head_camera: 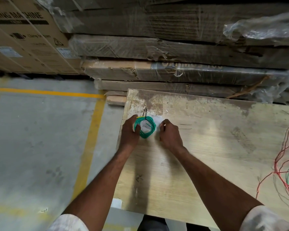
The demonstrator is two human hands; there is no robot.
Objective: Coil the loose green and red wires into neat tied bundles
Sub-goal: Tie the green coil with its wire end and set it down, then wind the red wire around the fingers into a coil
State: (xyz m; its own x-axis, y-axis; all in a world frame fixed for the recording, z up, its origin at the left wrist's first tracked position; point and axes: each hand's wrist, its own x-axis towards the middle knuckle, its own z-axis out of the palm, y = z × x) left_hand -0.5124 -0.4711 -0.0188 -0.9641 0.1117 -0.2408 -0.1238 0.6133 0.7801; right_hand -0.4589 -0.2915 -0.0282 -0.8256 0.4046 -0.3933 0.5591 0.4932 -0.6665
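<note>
- Green coil (145, 127) lies at the far left of the board (207, 147), a black tie (145, 112) on its far rim.
- Our left hand (129, 132) grips its left side; right hand (169, 133) is curled beside it, and we cannot tell if it holds anything.
- Loose wires (287, 164) at the right edge remain uncoiled; we judge the task partly done.

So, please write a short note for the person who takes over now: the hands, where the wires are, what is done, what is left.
Left hand: holds the left side of the green wire coil on the wooden board.
Right hand: fingers curled beside the coil; whether it pinches anything is unclear.
Done: green coil wound, black tie at its top.
Left: loose red and green wires at the board's right edge are not yet coiled.
</note>
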